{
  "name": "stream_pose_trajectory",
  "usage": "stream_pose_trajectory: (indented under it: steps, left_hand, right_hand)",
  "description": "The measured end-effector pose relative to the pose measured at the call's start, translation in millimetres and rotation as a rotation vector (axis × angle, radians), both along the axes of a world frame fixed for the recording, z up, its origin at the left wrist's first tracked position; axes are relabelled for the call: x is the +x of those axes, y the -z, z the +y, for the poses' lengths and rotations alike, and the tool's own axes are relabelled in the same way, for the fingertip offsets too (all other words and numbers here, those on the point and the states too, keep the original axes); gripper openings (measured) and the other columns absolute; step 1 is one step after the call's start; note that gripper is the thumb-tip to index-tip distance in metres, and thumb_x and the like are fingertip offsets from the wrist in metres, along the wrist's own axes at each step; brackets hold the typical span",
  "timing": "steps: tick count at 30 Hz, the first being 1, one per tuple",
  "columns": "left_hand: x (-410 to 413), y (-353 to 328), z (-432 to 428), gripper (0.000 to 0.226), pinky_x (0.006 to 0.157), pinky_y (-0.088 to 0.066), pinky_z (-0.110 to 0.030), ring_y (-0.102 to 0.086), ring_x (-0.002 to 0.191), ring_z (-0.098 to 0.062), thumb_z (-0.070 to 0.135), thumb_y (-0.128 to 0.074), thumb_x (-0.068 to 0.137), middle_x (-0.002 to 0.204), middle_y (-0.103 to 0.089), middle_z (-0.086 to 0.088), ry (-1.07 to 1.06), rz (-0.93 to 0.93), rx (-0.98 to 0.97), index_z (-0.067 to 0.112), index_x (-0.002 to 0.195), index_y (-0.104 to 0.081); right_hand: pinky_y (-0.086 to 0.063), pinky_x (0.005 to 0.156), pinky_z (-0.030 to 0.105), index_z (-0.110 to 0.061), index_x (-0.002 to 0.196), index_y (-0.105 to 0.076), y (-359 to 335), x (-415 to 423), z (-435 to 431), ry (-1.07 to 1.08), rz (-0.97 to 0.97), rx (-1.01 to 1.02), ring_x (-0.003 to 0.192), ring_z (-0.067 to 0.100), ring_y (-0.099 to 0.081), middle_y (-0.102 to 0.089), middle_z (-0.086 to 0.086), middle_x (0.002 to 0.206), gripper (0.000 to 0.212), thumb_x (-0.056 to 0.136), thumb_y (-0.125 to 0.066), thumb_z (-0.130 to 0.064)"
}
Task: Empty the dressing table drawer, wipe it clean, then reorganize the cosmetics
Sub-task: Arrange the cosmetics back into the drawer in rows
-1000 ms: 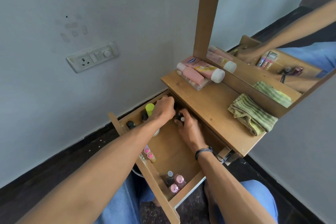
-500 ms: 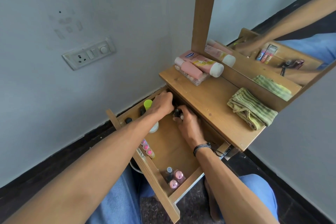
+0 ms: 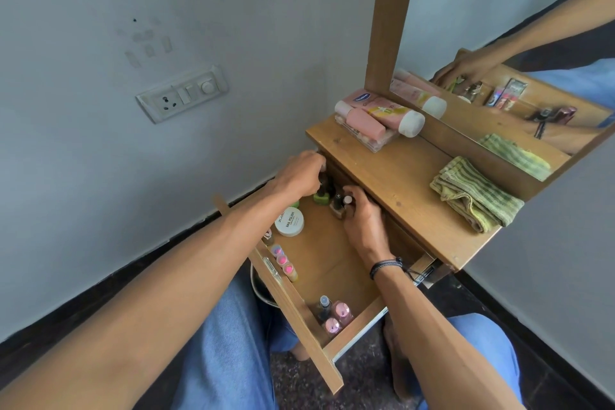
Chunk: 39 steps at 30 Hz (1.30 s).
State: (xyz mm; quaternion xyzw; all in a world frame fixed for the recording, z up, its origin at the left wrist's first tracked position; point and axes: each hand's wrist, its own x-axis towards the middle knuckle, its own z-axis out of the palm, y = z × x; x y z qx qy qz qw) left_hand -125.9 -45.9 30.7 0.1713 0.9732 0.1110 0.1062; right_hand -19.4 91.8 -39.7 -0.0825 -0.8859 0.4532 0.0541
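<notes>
The right hand (image 3: 361, 220) curls its fingers round two small nail polish bottles (image 3: 342, 205), which stand upright at the back of the drawer (image 3: 293, 306). Just to their left, the left hand (image 3: 298, 176) pinches the dark cap of a green bottle (image 3: 321, 199), also upright. Both sit close under the tabletop (image 3: 399, 176) edge, so a lift probably has to come toward the person first.

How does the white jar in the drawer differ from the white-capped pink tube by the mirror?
The white jar is low and round; the pink tube is long. The jar stands upright in the drawer; the tube lies on its side. Both carry print.
</notes>
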Motion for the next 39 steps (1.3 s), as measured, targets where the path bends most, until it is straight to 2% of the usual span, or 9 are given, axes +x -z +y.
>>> stream_pose_trajectory:
  steps: [4,9,14,19,22,29,32,35,39]
  left_hand:
    - [-0.5,5.8,-5.2,0.041,0.093,-0.053,-0.042,-0.061,0.113,-0.030,-0.003,-0.070,0.087,0.134,-0.058,-0.006,-0.011,0.044,0.053,0.017,0.123,-0.066]
    - [-0.8,13.5,-7.5,0.047,0.092,-0.056,-0.043,-0.065,0.112,-0.028,0.001,-0.075,0.085,0.131,-0.065,-0.004,-0.044,0.045,0.099,0.022,0.127,-0.066]
    - [-4.0,17.6,-12.5,0.064,0.098,-0.054,-0.047,-0.064,0.119,-0.029,-0.001,-0.077,0.083,0.136,-0.064,-0.008,-0.078,-0.001,0.169,0.021,0.140,-0.057]
    - [-8.8,18.0,-16.6,0.063,0.101,-0.053,-0.045,-0.062,0.122,-0.026,-0.004,-0.075,0.084,0.136,-0.064,-0.009,-0.088,0.002,0.230,0.014,0.141,-0.056]
    - [-9.1,19.5,-18.4,0.059,0.102,-0.053,-0.043,-0.064,0.121,-0.025,-0.004,-0.074,0.085,0.133,-0.066,-0.009,-0.096,0.013,0.254,0.012,0.140,-0.058]
    - [-11.7,16.0,-19.9,0.038,0.097,-0.055,-0.039,-0.069,0.107,-0.021,0.005,-0.071,0.091,0.120,-0.072,-0.006,-0.127,0.048,0.295,0.012,0.127,-0.068]
    - [-13.4,19.5,-22.4,0.037,0.096,-0.055,-0.040,-0.069,0.105,-0.020,0.006,-0.072,0.090,0.118,-0.073,-0.005,-0.147,0.032,0.309,0.013,0.126,-0.069]
    - [-14.9,24.7,-26.1,0.040,0.096,-0.056,-0.040,-0.069,0.103,-0.019,0.002,-0.072,0.089,0.118,-0.073,-0.005,-0.158,0.013,0.313,0.014,0.126,-0.069]
    - [-13.2,26.0,-31.9,0.054,0.097,-0.054,-0.037,-0.066,0.110,-0.020,-0.010,-0.064,0.087,0.124,-0.069,-0.005,-0.121,-0.017,0.250,0.015,0.134,-0.063]
  right_hand:
    - [-0.043,0.088,0.022,-0.013,0.146,-0.050,1.2,-1.7,-1.1,0.003,-0.007,-0.008,0.120,0.023,-0.062,-0.064,0.012,0.133,0.052,0.098,-0.052,0.004]
    - [-0.045,0.092,0.027,-0.014,0.145,-0.051,3.0,-2.1,-3.0,-0.006,0.008,0.019,0.121,0.026,-0.063,-0.066,0.013,0.133,0.042,0.103,-0.053,-0.009]
    - [-0.056,0.089,0.041,-0.018,0.152,-0.043,3.2,-1.9,-5.7,-0.037,-0.045,0.027,0.099,0.026,-0.070,-0.069,0.012,0.127,0.052,0.100,-0.049,-0.018]
    - [-0.054,0.096,0.047,-0.021,0.152,-0.038,9.8,-3.0,-6.8,-0.093,-0.100,0.045,0.116,0.031,-0.064,-0.064,0.010,0.133,0.062,0.095,-0.061,-0.016]
    - [-0.053,0.094,0.042,-0.018,0.142,-0.048,12.2,-7.5,-6.5,-0.069,-0.081,0.087,0.116,0.033,-0.064,-0.066,0.011,0.130,0.047,0.097,-0.062,-0.016]
    - [-0.048,0.092,0.031,-0.016,0.145,-0.052,14.3,-22.8,-10.7,-0.072,-0.100,0.161,0.116,0.032,-0.064,-0.068,0.012,0.127,0.046,0.099,-0.062,-0.015]
    - [-0.047,0.088,0.029,-0.020,0.143,-0.054,19.2,-27.2,-15.9,-0.014,-0.090,0.145,0.113,0.029,-0.066,-0.069,0.010,0.124,0.044,0.100,-0.061,-0.015]
    - [-0.052,0.079,0.029,-0.024,0.134,-0.059,27.6,-28.3,-16.1,0.045,-0.065,0.190,0.101,0.026,-0.070,-0.073,0.004,0.110,0.036,0.099,-0.059,-0.015]
    - [-0.038,0.074,0.024,-0.025,0.126,-0.062,26.7,-26.5,-12.8,0.085,-0.094,0.084,0.099,0.018,-0.064,-0.070,-0.003,0.107,0.025,0.102,-0.056,-0.022]
